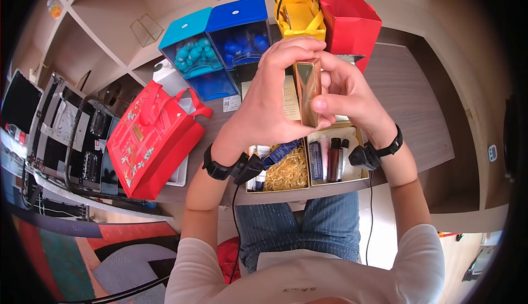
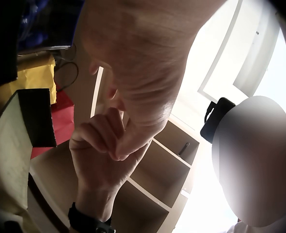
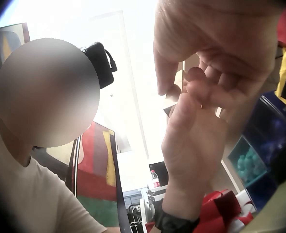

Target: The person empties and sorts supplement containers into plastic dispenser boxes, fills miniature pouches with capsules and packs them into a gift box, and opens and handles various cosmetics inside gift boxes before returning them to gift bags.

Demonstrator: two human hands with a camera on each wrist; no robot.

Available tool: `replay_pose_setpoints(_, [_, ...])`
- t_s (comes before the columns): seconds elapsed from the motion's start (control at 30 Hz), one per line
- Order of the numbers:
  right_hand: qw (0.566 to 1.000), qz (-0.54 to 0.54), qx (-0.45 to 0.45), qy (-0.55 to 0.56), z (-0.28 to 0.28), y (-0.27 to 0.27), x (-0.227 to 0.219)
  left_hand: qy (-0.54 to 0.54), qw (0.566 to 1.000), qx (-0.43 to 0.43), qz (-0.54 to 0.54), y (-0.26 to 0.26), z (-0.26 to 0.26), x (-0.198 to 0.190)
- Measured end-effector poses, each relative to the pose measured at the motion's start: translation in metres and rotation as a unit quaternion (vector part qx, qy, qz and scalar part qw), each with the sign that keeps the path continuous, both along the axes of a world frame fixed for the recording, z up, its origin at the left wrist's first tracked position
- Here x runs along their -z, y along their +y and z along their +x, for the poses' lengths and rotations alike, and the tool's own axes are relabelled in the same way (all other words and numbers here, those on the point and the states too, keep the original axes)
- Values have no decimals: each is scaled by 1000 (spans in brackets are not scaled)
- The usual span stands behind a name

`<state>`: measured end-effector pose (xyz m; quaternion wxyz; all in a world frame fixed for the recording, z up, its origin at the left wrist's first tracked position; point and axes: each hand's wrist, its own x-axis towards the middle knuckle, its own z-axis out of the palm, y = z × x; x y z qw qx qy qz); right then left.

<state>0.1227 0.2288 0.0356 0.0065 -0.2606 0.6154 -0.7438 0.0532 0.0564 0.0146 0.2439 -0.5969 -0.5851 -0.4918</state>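
Above the table, both hands hold a small, narrow gold box [image 1: 308, 92] upright. My left hand [image 1: 261, 100] grips it from the left, thumb at its lower end and fingers over the top. On the other side my right hand [image 1: 352, 89] holds it between thumb and fingers. In both wrist views the hands meet closely, and they hide most of the box. Beneath them lies an open gift box [image 1: 280, 190] with compartments. It contains straw-coloured shredded paper [image 1: 289, 172], a dark blue tube [image 1: 283, 151], a brown bottle [image 1: 335, 158] and several other cosmetics.
A red gift bag [image 1: 146, 144] leans at the left. Behind stand turquoise [image 1: 187, 29] and blue [image 1: 236, 15] display boxes with small coloured pieces inside. A yellow bag [image 1: 300, 18] and a taller red bag [image 1: 349, 21] are at the back. Bare wood tabletop [image 1: 407, 100] extends rightward.
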Motion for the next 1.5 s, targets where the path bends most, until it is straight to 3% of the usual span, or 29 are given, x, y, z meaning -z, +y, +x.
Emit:
replay_pose_setpoints(0.1, [995, -14, -77, -61, 0, 8, -8, -27, 999, 20, 17, 0, -1, 1])
replay_pose_setpoints(0.33, [998, 57, -27, 19, -6, 12, 0, 7, 1000, 4, 8, -1, -2, -1])
replay_pose_setpoints(0.43, [999, -7, -49, 1, -3, 6, 0, -24, 1000, 14, 13, -2, 1, 0])
replay_pose_setpoints(0.5, [993, -11, -91, -78, -5, 11, -4, -48, 999, 20, 13, -3, 3, -2])
replay_pose_setpoints(0.57, [994, 6, -92, -62, -8, 18, -1, 3, 1000, 1, 2, -4, 1, -5])
replay_pose_setpoints(0.7, [997, 32, -66, 3, -14, 17, 7, 4, 1000, 3, 3, -2, -1, -2])
replay_pose_setpoints(0.9, [991, -16, -123, -46, -13, 15, 0, 5, 1000, 5, 17, -3, -1, -3])
replay_pose_setpoints(1.0, [997, 60, -54, 3, -7, 15, -1, 7, 1000, -8, 3, -3, 0, -4])
replay_pose_setpoints(1.13, [999, 37, -29, -4, -3, 8, -1, -4, 1000, 11, 16, 1, 0, 0])
replay_pose_setpoints(1.2, [992, -35, -109, -44, -7, 11, 0, -12, 1000, 12, 20, 0, 0, -1])
replay_pose_setpoints(1.3, [985, -36, -150, -74, -10, 18, -1, 0, 1000, 7, 18, -2, -1, -1])
replay_pose_setpoints(1.33, [985, -35, -150, -74, -9, 17, -1, -4, 1000, 6, 14, -2, -1, -1])
replay_pose_setpoints(1.4, [999, 17, -43, -20, -6, 12, 0, -7, 1000, 6, 11, -1, 0, 0])
replay_pose_setpoints(1.5, [999, 7, -39, -21, -8, 8, 7, -5, 1000, 0, 2, -2, 0, 0])
